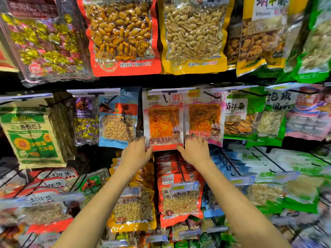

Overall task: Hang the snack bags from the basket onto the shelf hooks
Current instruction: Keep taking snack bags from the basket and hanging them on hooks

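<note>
Left hand [136, 153] pinches the lower left corner of the orange snack bag [163, 122], thumb on its front, while the right hand [195, 151] grips the lower right corner with curled fingers. The bag sits upright at a shelf hook [165, 97] in the middle row, touching a pink bag [205, 119] on its right, just beside a blue peanut bag [118, 126].

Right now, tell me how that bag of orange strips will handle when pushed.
Probably floppy: the bag of orange strips is a thin flat pouch. On its single hook it may swing or twist. Its glossy film could slip where the left hand pinches the corner.
</note>
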`<state>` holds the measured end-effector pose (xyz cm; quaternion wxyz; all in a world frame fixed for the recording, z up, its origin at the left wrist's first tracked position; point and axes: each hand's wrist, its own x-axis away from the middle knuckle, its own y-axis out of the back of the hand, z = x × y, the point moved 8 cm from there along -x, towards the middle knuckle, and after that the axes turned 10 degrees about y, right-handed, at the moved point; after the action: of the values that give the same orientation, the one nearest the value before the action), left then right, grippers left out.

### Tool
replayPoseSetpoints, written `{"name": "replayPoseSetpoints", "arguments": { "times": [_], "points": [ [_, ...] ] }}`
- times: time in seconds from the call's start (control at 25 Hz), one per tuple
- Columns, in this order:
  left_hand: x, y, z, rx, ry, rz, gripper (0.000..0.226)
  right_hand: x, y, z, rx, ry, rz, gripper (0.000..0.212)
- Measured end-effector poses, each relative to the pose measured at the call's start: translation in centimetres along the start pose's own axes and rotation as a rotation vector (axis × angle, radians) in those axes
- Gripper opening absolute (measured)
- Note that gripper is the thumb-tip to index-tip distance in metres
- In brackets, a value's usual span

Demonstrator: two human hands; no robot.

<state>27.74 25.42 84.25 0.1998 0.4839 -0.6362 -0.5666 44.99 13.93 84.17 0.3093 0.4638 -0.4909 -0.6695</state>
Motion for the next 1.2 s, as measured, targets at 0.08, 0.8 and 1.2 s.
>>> {"name": "replayPoseSetpoints", "arguments": {
  "times": [0.08,0.8,1.2],
  "points": [
    [0.9,0.5,-0.6,-0.112,-0.060,-0.051,0.052,1.1,0.4,0.0,0.043,0.010,0.053,0.065],
    [0.8,1.0,-12.2,-0.169,-0.259,-0.020,0.043,3.1,6.7,-7.2,0.121,0.050,0.030,0.060],
    [-3.2,-1.4,-17.9,0.166,-0.080,0.097,0.051,-0.1,8.5,-13.7,-0.092,0.024,-0.221,0.032]
  ]
}}
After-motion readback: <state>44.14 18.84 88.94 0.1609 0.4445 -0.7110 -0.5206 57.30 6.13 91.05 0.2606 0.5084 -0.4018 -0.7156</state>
